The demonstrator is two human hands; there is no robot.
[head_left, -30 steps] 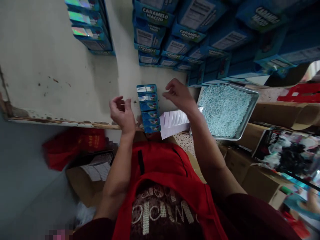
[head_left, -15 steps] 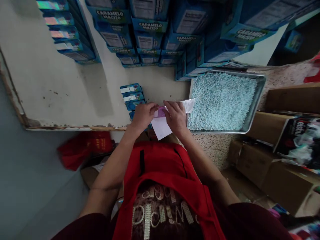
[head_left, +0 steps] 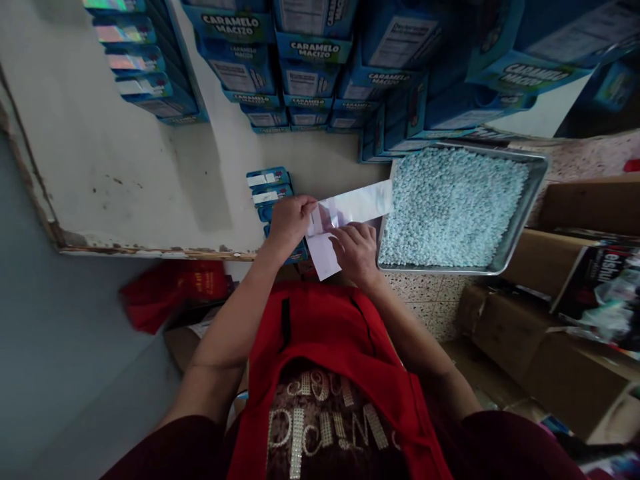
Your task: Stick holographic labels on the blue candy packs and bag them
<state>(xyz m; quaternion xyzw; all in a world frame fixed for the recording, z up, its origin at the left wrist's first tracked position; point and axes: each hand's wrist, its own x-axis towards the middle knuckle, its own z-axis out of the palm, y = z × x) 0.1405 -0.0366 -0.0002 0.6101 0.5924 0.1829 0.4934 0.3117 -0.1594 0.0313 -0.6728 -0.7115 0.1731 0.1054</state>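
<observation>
Between my hands is a shiny pale strip (head_left: 357,202), like a sheet of stickers, with a faint purple tint at its left part. Its right end reaches the edge of the candy tray. My left hand (head_left: 290,225) is closed, pinching the strip's left end between thumb and fingertips. Below the strip hangs a white paper flap (head_left: 323,257); whether the two are one piece I cannot tell. My right hand (head_left: 357,253) is closed, its curled fingers at the strip's lower edge beside the flap. Small blue boxes (head_left: 270,179) with white bands stand in a row, partly behind my left hand.
A metal tray (head_left: 537,183) full of pale blue candies (head_left: 453,207) sits at the right. Blue "Caramelo Macizo" boxes (head_left: 303,80) are stacked at the back of the white table (head_left: 165,193). Cardboard boxes (head_left: 520,327) stand on the floor at the right.
The strip is now spread out and more of it shows. My right hand has moved down from the strip's top to its lower edge. My left hand still pinches the left end.
</observation>
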